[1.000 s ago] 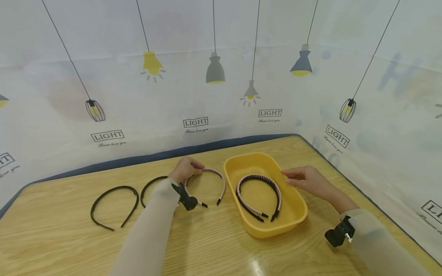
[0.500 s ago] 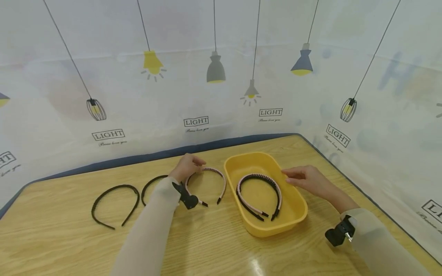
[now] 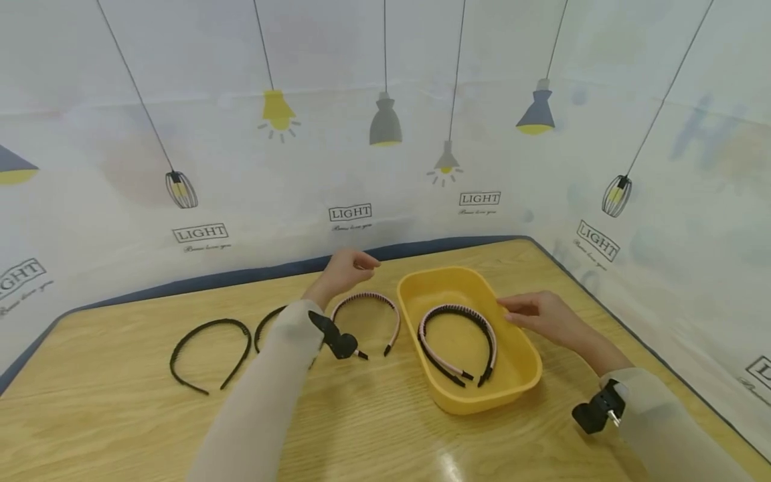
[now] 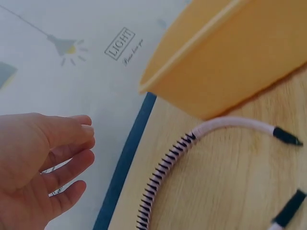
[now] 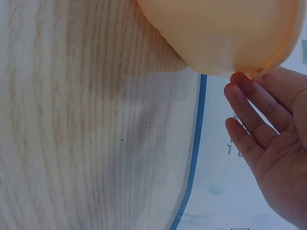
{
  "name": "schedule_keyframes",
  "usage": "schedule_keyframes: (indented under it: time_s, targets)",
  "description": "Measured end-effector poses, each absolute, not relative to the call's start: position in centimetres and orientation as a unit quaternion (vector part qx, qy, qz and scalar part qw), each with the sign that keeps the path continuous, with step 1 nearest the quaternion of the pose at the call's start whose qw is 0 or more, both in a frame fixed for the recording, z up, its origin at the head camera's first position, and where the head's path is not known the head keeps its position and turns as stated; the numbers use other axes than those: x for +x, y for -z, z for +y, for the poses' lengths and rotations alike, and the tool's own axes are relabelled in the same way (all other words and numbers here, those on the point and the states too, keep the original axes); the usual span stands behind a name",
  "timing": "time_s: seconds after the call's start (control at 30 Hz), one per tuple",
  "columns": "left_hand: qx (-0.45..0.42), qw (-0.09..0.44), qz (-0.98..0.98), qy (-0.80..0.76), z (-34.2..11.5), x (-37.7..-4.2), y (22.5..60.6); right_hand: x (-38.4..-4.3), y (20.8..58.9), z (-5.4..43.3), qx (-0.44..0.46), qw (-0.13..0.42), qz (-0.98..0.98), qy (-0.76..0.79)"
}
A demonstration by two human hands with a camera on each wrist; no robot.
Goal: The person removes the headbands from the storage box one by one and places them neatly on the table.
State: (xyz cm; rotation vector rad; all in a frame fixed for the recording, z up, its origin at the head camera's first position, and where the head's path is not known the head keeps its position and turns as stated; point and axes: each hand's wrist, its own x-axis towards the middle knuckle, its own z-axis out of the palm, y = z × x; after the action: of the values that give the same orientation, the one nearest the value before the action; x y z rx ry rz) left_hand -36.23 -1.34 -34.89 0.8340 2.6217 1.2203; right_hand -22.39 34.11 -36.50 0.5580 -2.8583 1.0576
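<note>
Hovering above the pink headband [image 3: 366, 313], the left hand [image 3: 348, 269] holds nothing.

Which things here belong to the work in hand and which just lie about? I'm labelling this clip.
In hand:
left hand, raised above the pink headband
right hand, at the rim of the yellow tray
headband in the tray

Lying about:
two black headbands
lamp-print backdrop
</note>
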Motion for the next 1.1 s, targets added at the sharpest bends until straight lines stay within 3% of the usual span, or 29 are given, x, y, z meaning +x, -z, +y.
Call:
schedule_keyframes:
  time_s: [1.1]
  targets:
    - [0.315, 0.094, 0.842, -0.427, 7.1, -33.4, 33.0, -22.5, 37.0, 34.1, 0.177, 0.024, -0.921, -0.347]
